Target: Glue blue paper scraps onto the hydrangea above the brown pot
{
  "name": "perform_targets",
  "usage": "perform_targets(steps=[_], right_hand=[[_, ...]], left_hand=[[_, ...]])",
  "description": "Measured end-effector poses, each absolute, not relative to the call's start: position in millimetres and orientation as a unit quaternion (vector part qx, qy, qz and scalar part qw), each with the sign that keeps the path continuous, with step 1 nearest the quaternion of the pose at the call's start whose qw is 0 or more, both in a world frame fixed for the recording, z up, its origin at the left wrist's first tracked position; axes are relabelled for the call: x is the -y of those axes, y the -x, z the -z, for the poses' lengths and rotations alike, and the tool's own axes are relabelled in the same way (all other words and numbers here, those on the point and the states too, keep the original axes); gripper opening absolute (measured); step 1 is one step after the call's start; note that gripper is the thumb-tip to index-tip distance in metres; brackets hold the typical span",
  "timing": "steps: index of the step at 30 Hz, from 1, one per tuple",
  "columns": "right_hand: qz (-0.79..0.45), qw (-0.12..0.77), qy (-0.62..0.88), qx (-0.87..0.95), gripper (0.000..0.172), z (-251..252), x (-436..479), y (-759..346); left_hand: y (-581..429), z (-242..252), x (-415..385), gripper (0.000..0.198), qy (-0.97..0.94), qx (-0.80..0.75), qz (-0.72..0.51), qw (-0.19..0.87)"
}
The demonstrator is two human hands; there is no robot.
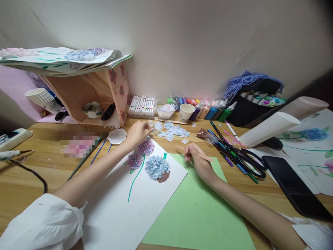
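Note:
My left hand (140, 132) reaches over the top of a white sheet of paper (111, 215), its fingers pinched at the edge of a scatter of pale blue paper scraps (174, 130). What lies between those fingertips is too small to make out. My right hand (199, 159) is closed around a flat wooden craft stick (207, 158), above a green sheet (197, 215). On the white paper are purple-pink flower heads (135, 160) with a painted green stem, and a blue flower head (156, 167) covered in scraps, with a brown patch showing at its lower right.
Behind the scraps stand a bowl of scraps (166, 108), a paper cup (186, 113), boxed markers (142, 106) and paint bottles (213, 110). To the right lie pens and brushes (221, 147), black scissors (247, 161) and a phone (296, 185). A flower-shaped dish (117, 136) sits at left.

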State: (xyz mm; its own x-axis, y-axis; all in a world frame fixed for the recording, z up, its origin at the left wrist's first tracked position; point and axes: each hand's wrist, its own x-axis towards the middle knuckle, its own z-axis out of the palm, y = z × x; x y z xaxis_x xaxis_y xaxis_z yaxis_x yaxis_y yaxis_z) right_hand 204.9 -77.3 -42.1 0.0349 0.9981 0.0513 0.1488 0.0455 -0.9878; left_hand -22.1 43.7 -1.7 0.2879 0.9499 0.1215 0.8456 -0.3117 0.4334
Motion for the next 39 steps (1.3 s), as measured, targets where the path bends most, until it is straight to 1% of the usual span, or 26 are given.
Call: perform_targets(steps=[3,5,10,12,14,16,19,21,23,25,29,35,39], right_hand=[[-0.432,0.491,0.532,0.538,0.039,42,78,-206],[-0.428,0.491,0.532,0.540,0.039,43,78,-206],[-0.433,0.490,0.525,0.545,0.038,43,81,-203],[-0.437,0.496,0.516,0.545,0.037,42,84,-202],[-0.433,0.506,0.507,0.548,0.037,42,89,-200],[-0.424,0.514,0.499,0.555,0.036,41,95,-199],[-0.412,0.514,0.484,0.576,0.035,42,106,-196],[-0.400,0.516,0.455,0.606,0.036,44,115,-193],[-0.376,0.520,0.406,0.651,0.038,45,123,-189],[-0.345,0.515,0.347,0.704,0.039,45,129,-186],[-0.297,0.471,0.277,0.783,0.039,42,134,-179],[-0.273,0.418,0.255,0.828,0.036,45,130,-174],[-0.263,0.398,0.278,0.833,0.036,49,131,-172]], left_hand=[[30,-5,-34,0.019,-0.786,-0.520,-0.284,0.179],[36,-8,-28,0.019,-0.775,-0.504,-0.325,0.197],[47,-18,-17,0.021,-0.773,-0.497,-0.345,0.191],[49,-22,-9,0.021,-0.766,-0.484,-0.363,0.216],[49,-25,4,0.023,-0.740,-0.478,-0.383,0.279],[47,-26,21,0.024,-0.701,-0.477,-0.375,0.374],[42,-19,50,0.022,-0.658,-0.470,-0.304,0.503],[40,-10,66,0.017,-0.654,-0.468,-0.248,0.540],[39,0,78,0.012,-0.666,-0.477,-0.211,0.534],[39,8,85,0.010,-0.685,-0.488,-0.193,0.505],[41,17,91,0.012,-0.717,-0.495,-0.167,0.463],[34,14,95,0.010,-0.737,-0.501,-0.157,0.426],[29,7,94,0.017,-0.762,-0.501,-0.139,0.386]])
